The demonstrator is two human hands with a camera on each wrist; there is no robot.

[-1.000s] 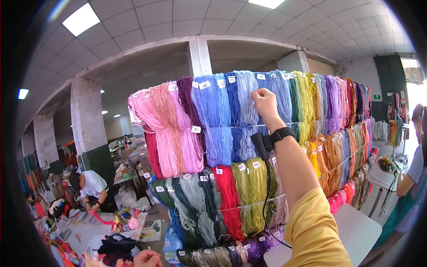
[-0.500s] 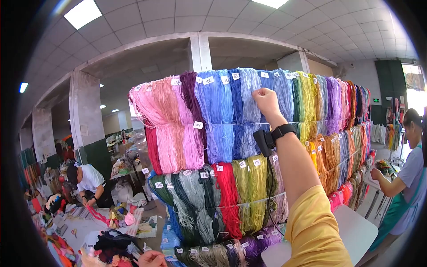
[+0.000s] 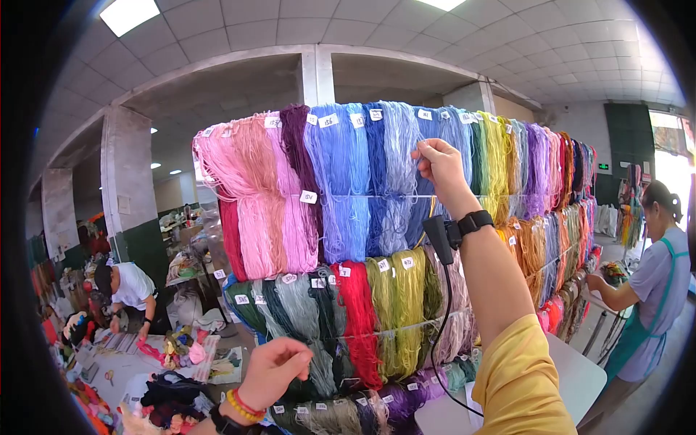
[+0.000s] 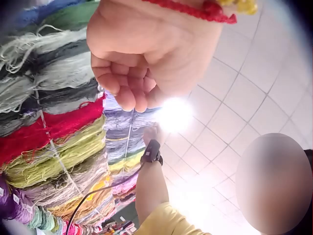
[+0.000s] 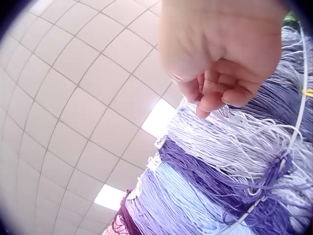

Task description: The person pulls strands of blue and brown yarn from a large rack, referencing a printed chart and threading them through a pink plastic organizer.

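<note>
My right hand (image 3: pixel 444 167) is raised at the upper row of hanging yarn skeins, in front of a light blue skein (image 3: pixel 398 138) and a darker blue one beside it. Its thumb and forefinger pinch together; in the right wrist view the fingertips meet at the edge of the pale skein (image 5: pixel 210 139), apparently on a thin strand. Down at the left, my left hand (image 3: pixel 272 371) hovers before the lower row, near a grey skein (image 3: pixel 299 312). Its fingers curl loosely with nothing between them, as the left wrist view also shows.
Paper number tags (image 3: pixel 328 120) sit on the skeins, and a white cord (image 3: pixel 348 195) crosses them. A black cable (image 3: pixel 437 341) hangs from my right wrist. A white table (image 3: pixel 580 373) stands at right. One person works at a cluttered table at left, another person at right.
My left hand has risen from the bottom edge into view before the lower skeins. My right hand stays pinched by the light blue skein, slightly farther right of it. The view has shifted slightly.
</note>
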